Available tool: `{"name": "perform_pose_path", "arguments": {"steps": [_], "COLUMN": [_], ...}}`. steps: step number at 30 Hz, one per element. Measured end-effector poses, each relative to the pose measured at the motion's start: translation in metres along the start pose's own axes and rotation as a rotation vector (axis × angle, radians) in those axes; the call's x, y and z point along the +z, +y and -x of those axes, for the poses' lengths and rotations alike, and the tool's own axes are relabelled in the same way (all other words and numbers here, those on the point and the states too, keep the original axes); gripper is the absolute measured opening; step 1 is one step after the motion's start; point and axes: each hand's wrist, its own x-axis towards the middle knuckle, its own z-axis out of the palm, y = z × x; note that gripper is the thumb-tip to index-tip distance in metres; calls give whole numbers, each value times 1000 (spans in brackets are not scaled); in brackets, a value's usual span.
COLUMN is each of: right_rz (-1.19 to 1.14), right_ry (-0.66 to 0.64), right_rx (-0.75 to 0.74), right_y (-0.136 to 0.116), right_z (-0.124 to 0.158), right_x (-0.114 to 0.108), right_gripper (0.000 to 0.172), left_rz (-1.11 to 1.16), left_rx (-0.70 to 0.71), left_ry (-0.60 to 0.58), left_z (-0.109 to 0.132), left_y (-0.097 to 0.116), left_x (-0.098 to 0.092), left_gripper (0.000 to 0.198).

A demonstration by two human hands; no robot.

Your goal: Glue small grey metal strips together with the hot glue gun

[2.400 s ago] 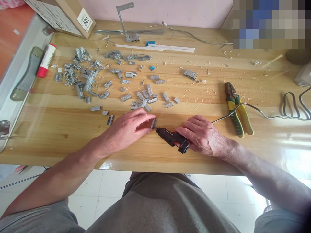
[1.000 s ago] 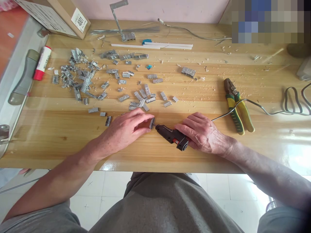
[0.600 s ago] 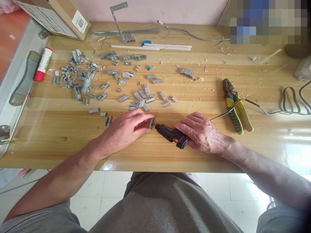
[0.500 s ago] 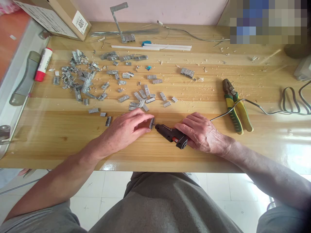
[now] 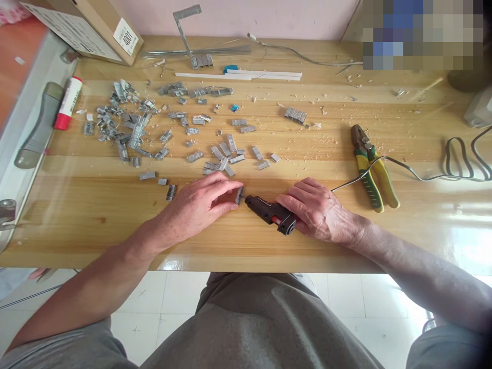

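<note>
Between the thumb and fingertips of my left hand [image 5: 198, 205] is a small grey block-like piece [image 5: 239, 195], held on edge above the table. My right hand [image 5: 317, 210] is wrapped round a black hot glue gun [image 5: 265, 207], whose nozzle points left and meets or nearly meets the piece's face. A bit of red shows inside the gun's body near its rear. Just beyond my left fingers lies a cluster of similar grey pieces [image 5: 223, 163]. A dark ridged piece [image 5: 171, 192] rests beside my left wrist.
Green-and-yellow pliers [image 5: 371, 169] lie on the right, the gun's cable [image 5: 411, 174] crossing them. A heap of grey scraps [image 5: 123, 113] covers the left. White glue sticks [image 5: 265, 75] and an upright grey bent strip [image 5: 184, 38] are at the back. A red-capped marker [image 5: 69, 102] lies near a cardboard box [image 5: 96, 31].
Both hands, the grey piece and the glue gun stay almost where they were. The whole view has shifted very slightly.
</note>
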Motion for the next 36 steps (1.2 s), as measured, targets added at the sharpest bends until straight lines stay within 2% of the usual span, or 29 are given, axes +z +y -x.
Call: {"name": "perform_pose_path", "arguments": {"steps": [9,16,20,22,24,27,29,32,36], "right_rz": [7,-42,-121,-140,-142,-159,-231,-413,-595], "right_ry": [14,46,77,85,121,258,354,415,357], "right_rx": [15,25,92,198,397,760,919,1043,1185], "right_y": [4,7,13,19,27,46,60,79,93], "right_z": [2,4,6,9,13,20,21,20,25], "right_x": [1,-7,-16,-25,-35,-52,-61,-72,-79], "right_gripper": [17,18,21,24,31,41,44,42,37], "left_rz": [-8,-16,10,21,24,22,15,8,-3], "left_rx": [-12,-18,-25,-24,-14,-7,-15,-7,51], "left_ry": [-9,-14,-6,-2,6,23,27,28,73], "left_z": [1,1,1,2,2,2,1,1,1], "left_y": [2,2,0,-1,-2,-3,-4,-5,-9], "left_x": [-1,-1,0,1,2,5,7,9,14], "left_gripper": [35,35,35,35,34,33,33,33,30]}}
